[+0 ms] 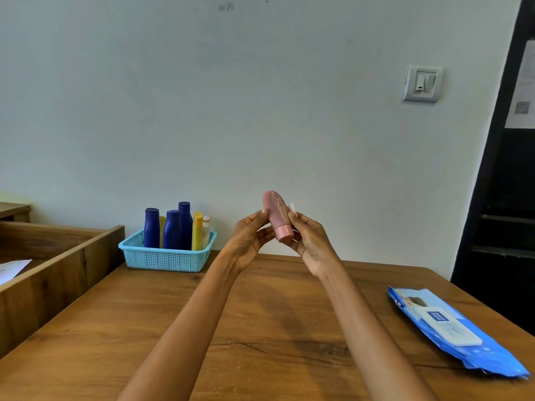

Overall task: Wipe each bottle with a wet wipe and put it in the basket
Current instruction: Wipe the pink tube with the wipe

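The left hand's fingers [262, 224] are curling round the pink bottle [277, 217], pinching its side, while the right hand's fingers [298, 221] are clamping a white wet wipe [292, 208] against the bottle's far side. Both hands are holding it up in the air, above the tabletop [260, 328], cap end pointing down and toward the camera. The left hand [249, 241] is steadying; the right hand [311, 244] is doing the wiping. Only a small corner of the wipe is showing, so how much of it is wrapping the bottle cannot be told.

To do this well, the person is probably best off turning the bottle with the left fingers while the wipe is dragging along the body, then catching the cap and base, keeping the grip firm because a damp plastic surface is likely slippery.

Further out, the blue basket [166, 260] is sitting at the back left of the tabletop, already holding 3 dark blue bottles [172, 230] and at least 2 yellow ones [197, 231] standing upright. The wipe pack [451, 328] is lying at the right edge, well apart from the hands.
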